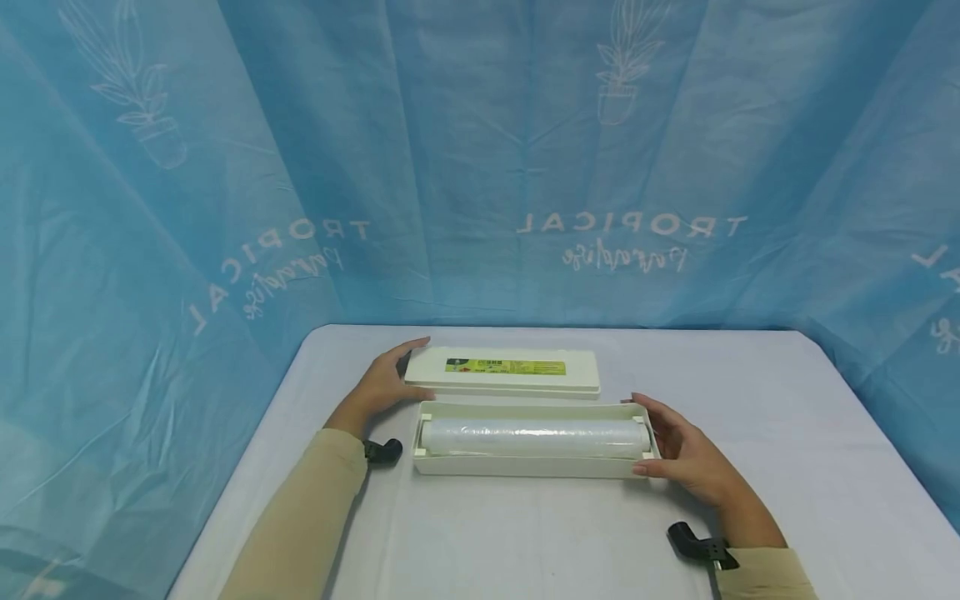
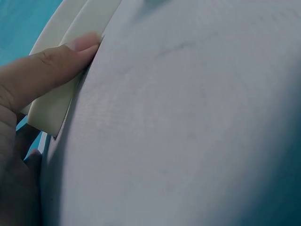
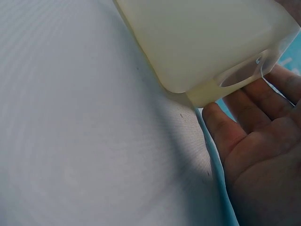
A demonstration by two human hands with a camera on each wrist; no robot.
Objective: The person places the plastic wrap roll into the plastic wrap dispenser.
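Note:
A white plastic cling film box (image 1: 525,467) lies lengthwise on the table without its lid, a clear roll of cling film (image 1: 532,437) inside. My right hand (image 1: 693,458) holds its right end, thumb at the front corner and fingers round the back. The right wrist view shows the fingers by an oval opening in the end wall of the box. Just behind lies the long white lid (image 1: 427,365) with a yellow-green label (image 1: 506,367). My left hand (image 1: 378,387) grips the lid's left end; in the left wrist view the thumb (image 2: 54,66) presses its side.
A white cloth covers the table (image 1: 525,533). Blue printed curtains (image 1: 480,167) hang behind it and along both sides. Each wrist wears a black strap with a camera mount, the left one (image 1: 384,452) beside the box's left end.

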